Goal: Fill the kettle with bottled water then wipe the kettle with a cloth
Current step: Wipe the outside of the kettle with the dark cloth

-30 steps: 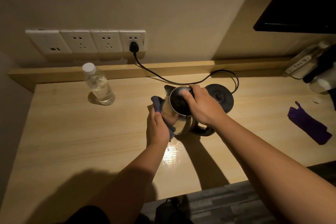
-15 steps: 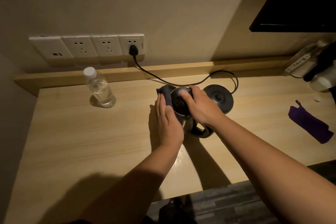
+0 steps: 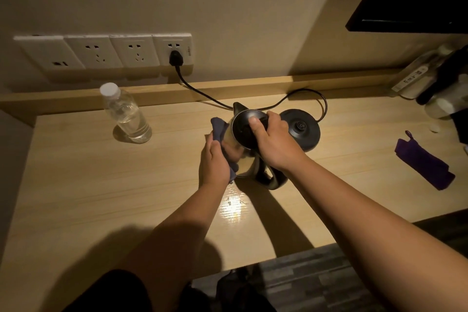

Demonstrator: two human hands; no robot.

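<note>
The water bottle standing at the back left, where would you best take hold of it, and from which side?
Take the water bottle around its clear middle, below the white cap, coming from the front or right. It stands upright with bare desk on those sides, while the wooden ledge sits close behind it. The round body should suit a wrap-around grip.

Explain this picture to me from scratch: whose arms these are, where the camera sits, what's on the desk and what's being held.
There is no machine here. A person wears a camera on the head, looking down, so both arms are their own. The left hand presses a dark cloth against the side of a steel kettle. The right hand grips the kettle's top to steady it. The kettle stands on the wooden desk, off its black base, whose cord runs to a wall socket. A capped water bottle stands to the left; a purple cloth lies to the right.
</note>
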